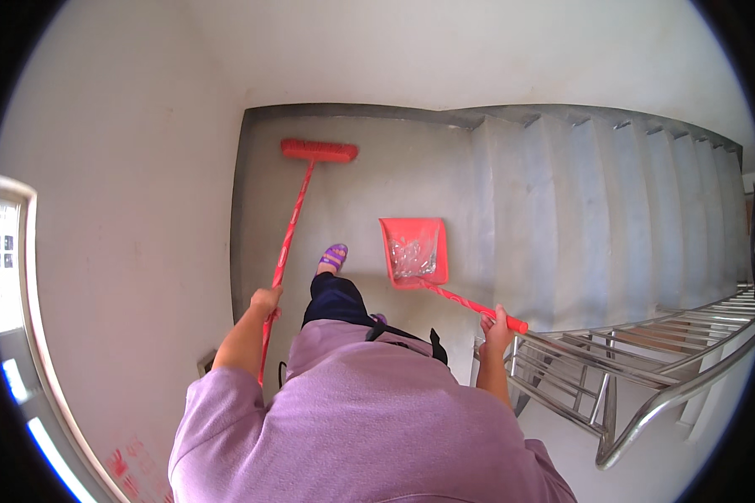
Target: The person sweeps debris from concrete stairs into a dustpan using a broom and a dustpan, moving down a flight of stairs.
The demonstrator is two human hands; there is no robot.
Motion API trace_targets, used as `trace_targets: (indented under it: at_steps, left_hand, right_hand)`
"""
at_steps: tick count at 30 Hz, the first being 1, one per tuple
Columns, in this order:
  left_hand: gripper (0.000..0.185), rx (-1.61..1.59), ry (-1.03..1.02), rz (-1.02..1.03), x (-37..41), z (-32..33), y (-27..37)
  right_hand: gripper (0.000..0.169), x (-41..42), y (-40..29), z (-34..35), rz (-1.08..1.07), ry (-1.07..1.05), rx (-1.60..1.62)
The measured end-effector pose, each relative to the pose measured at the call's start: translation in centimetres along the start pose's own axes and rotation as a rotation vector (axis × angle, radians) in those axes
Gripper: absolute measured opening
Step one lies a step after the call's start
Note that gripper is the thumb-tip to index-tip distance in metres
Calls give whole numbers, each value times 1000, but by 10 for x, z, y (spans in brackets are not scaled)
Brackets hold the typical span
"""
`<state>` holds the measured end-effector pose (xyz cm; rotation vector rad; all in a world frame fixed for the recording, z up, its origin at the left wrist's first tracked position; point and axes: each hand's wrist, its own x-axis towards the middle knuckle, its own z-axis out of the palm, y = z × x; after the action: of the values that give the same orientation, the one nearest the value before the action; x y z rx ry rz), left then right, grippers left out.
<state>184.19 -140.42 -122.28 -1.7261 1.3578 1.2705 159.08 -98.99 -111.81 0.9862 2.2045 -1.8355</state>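
My left hand [266,302] grips the long red patterned handle of a push-style broom [319,151]. The broom's red bristled head is by the landing's far edge, left of the middle. In my right hand [496,331] is the upper end of the short handle of a red dustpan [441,251]. The dustpan is over the concrete landing, its mouth facing away from me; whether it touches the floor I cannot tell. Clear, shiny debris [412,256] lies inside the pan, too small to identify surely.
Concrete stairs [572,214] adjoin the landing [377,182] on the right. A stainless steel railing [610,371] runs along the near right side. White walls [157,207] border the left and far sides. My foot in a purple sandal [333,256] stands between broom and dustpan.
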Motion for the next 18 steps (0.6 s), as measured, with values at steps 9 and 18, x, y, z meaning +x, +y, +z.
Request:
trace_targets:
  at_steps: [9, 18]
  left_hand:
    - [41, -221, 37, -149, -103, 109, -238]
    - [57, 104, 312, -216, -164, 126, -356]
  right_hand:
    - [20, 8, 25, -70, -86, -94, -94]
    - [14, 31, 32, -88, -82, -132, -144]
